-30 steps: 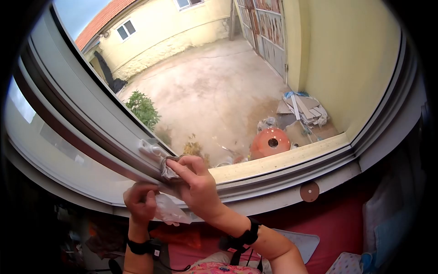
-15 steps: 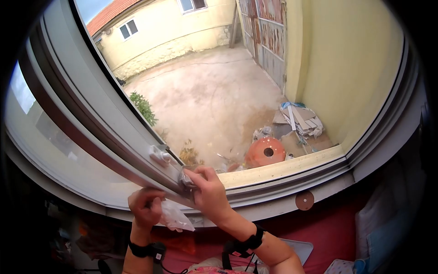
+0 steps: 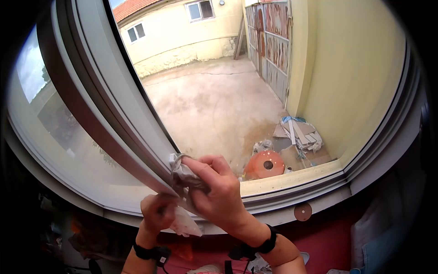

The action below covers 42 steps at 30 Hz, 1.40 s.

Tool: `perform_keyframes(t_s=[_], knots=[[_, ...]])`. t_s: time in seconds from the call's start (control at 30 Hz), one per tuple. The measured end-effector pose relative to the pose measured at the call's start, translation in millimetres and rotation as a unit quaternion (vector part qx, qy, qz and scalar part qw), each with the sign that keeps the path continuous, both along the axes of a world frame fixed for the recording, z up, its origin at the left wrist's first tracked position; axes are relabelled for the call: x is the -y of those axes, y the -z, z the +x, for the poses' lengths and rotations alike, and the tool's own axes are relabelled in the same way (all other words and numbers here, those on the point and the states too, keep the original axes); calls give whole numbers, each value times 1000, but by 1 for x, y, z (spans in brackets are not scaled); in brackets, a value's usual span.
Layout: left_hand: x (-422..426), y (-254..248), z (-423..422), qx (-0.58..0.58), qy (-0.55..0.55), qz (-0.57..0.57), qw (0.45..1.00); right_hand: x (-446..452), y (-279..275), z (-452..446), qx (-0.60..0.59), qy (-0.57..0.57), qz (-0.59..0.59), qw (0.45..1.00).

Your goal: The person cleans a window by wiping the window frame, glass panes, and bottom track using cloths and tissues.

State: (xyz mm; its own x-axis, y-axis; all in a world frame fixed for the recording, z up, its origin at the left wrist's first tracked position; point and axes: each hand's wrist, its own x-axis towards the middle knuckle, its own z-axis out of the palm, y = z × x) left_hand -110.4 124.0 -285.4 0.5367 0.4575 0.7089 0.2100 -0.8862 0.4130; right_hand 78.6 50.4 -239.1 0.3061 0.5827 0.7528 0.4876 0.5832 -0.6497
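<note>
My right hand (image 3: 218,192) is closed on a crumpled grey cloth (image 3: 186,176), pressed against the upright edge of the sliding window frame (image 3: 137,123). The cloth covers most of the white window latch (image 3: 173,158); only a bit of it shows. Lower and to the left, my left hand (image 3: 158,213) is curled at the bottom corner of the sash. A thin white sheet (image 3: 186,223), tissue or plastic, hangs from beside its fingers. How the fingers grip that sheet is partly blurred.
A window sill with tracks (image 3: 292,185) runs to the right, with a round brown disc (image 3: 303,212) below it. Outside lie an orange-red domed object (image 3: 264,164) and stacked boards (image 3: 301,130) by a yellow wall. Red fabric (image 3: 315,242) lies below the sill.
My right hand has moved the grey cloth up onto the latch, which was uncovered before. My left hand has shifted slightly right and down in view. The camera view has tilted a little.
</note>
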Motion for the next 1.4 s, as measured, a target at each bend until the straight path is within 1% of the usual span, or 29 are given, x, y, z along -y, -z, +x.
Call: perform_keyframes(t_s=[0.07, 0.1, 0.17, 0.2, 0.23, 0.3, 0.33, 0.4, 0.43, 0.47, 0.5, 0.53, 0.57, 0.6, 0.63, 0.7, 0.73, 0.77, 0.8, 0.83, 0.9, 0.97, 1.03, 1.1, 1.23, 1.3, 1.33, 1.37, 1.4], knots=[[-1, 1, -1, 2, -12, 20, 1000, -9, -25, -3, 49, 72, -38, 995], [-3, 2, -1, 7, -2, 18, 1000, -17, -31, -5, 53, 71, -36, 995], [-7, 3, 0, 17, 9, 14, 1000, -30, -39, -7, 192, 93, -160, 964], [-9, 4, 1, 23, 19, 6, 1000, -29, -45, -7, 240, 105, -158, 952], [-9, 5, 2, 29, 29, -2, 999, -29, -45, -8, 247, 104, -159, 950], [-2, -3, 4, 25, 21, -9, 999, -23, -40, -13, 317, 148, -107, 931], [-1, -7, 5, 14, 15, -15, 1000, -19, -40, -15, 325, 147, -106, 928], [-1, -5, 7, 24, 15, -5, 1000, -3, -35, -17, 392, 172, -68, 901], [-2, -4, 8, 28, 17, 8, 999, 2, -27, -15, 396, 172, -68, 899], [-2, -5, 9, 33, 16, 7, 999, 5, -14, -11, 399, 156, -43, 903], [-2, -5, 9, 31, 22, 15, 999, 7, 3, -6, 399, 140, -18, 906], [-2, -4, 9, 28, 29, 22, 999, 8, 26, 1, 376, 116, -15, 919], [-2, -2, 9, 28, 32, 19, 999, 10, 48, 5, 376, 117, -19, 919], [-2, -1, 7, 25, 16, 10, 1000, 12, 69, 8, 272, 98, -41, 957], [0, 3, 6, 19, 0, -2, 1000, 13, 85, 12, 161, 78, -65, 982], [-3, 8, 1, 19, 6, 9, 1000, 10, 108, 15, 26, 125, -95, 987], [-2, 9, 1, 20, -2, 8, 1000, 6, 115, 14, -4, 143, -79, 987], [1, 7, 0, 20, -11, 8, 1000, 0, 119, 10, -5, 156, -45, 987], [2, 4, 1, 18, -6, 10, 1000, -5, 118, 3, -6, 144, -25, 989], [4, -1, 2, 5, -9, 36, 999, -12, 119, -4, -6, 132, -1, 991], [4, 2, -1, -7, -24, 50, 998, -33, 129, -18, 29, 90, 56, 994], [4, 1, -6, -23, -39, 56, 997, -55, 147, -19, 58, 100, 108, 987], [8, 0, -6, -20, -68, 49, 996, -62, 165, -13, 115, 108, 122, 980], [8, -1, -7, -8, -60, 16, 998, -64, 182, -13, 131, 116, 135, 975], [7, 5, -14, 4, -77, 7, 997, -53, 252, -14, 158, 149, 92, 972], [9, 4, -14, -4, -70, 3, 998, -36, 283, -14, 159, 126, -17, 979], [8, 6, -15, 3, -88, 16, 996, -27, 286, -13, 167, 122, -80, 975], [6, 9, -15, 13, -104, 29, 994, -17, 282, -8, 115, 102, -104, 983], [3, 15, -17, 29, -83, 11, 996, -5, 280, 0, 55, 112, -103, 987]])
